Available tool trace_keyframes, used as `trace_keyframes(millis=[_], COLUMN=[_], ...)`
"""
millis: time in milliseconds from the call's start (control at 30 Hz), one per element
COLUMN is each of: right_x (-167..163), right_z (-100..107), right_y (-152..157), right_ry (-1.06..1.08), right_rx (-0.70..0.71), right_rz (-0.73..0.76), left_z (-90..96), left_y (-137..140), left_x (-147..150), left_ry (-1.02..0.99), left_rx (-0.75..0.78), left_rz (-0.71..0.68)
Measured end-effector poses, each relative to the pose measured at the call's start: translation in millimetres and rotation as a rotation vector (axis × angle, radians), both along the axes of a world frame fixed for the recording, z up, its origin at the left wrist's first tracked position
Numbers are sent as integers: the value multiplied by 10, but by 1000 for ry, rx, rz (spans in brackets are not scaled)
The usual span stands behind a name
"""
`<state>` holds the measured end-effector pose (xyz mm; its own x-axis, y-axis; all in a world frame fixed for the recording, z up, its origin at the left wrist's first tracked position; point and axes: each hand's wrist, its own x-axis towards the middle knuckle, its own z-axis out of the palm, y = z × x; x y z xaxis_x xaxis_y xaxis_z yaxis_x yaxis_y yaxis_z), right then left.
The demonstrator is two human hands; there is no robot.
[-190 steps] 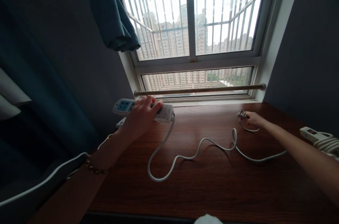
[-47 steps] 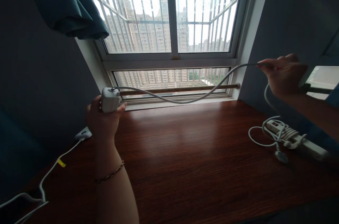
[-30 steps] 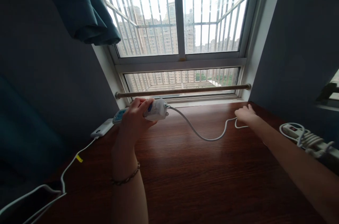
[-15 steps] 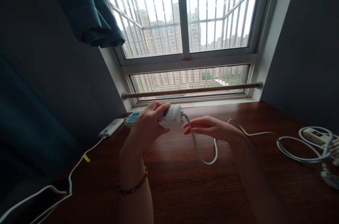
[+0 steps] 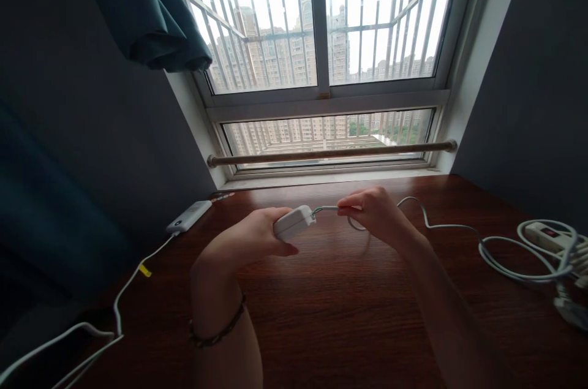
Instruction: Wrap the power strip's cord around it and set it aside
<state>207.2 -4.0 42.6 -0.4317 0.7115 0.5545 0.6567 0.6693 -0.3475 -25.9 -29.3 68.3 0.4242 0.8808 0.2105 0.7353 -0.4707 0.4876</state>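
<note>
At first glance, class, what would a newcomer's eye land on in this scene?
The bright barred window at the back draws the eye first. Below it, above the dark wooden table, the left hand grips a white power strip while the right hand pinches its cord beside the strip.

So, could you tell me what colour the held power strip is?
White, clearest in the head view: power strip.

Surface: dark wooden table point(image 5: 349, 315) | left rear: white power bank point(image 5: 188, 216) with cable point(image 5: 114, 309) | right edge: coiled power strip point(image 5: 551, 239), partly cropped, possibly a second plug.
</note>
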Motion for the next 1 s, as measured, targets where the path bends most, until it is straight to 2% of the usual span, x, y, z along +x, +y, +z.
trace_keyframes(millis=[100, 133, 267, 400, 567, 667, 767, 900, 1000], right_x=[-99, -125, -163, -135, -116, -129, -137, -106, -58], right_z=[-38, -55, -125, -172, -196, -168, -120, -82, -57], right_y=[-9, -4, 43, 100, 141, 123, 81, 32, 5], right_ry=[-41, -43, 1, 131, 351, 515, 573, 487, 489], right_rx=[65, 65, 1, -132, -329, -322, -287, -335, -273], right_rz=[-118, -135, -64, 75, 250, 346, 302, 236, 194], left_z=[1, 7, 42, 56, 17, -34, -86, -131, -140], left_y=[16, 27, 77, 121, 194, 235, 249, 236, 239], left_x=[-30, -45, -94, -68, 101, 249, 393, 539, 595], left_ry=[-25, -30, 3, 55, 23, 6, 89, 186, 179], left_rx=[-168, -153, -7, 203, 360, 411, 465, 511, 543], left_rz=[-80, -70, -21, 15, 28, 36, 24, -7, 20])
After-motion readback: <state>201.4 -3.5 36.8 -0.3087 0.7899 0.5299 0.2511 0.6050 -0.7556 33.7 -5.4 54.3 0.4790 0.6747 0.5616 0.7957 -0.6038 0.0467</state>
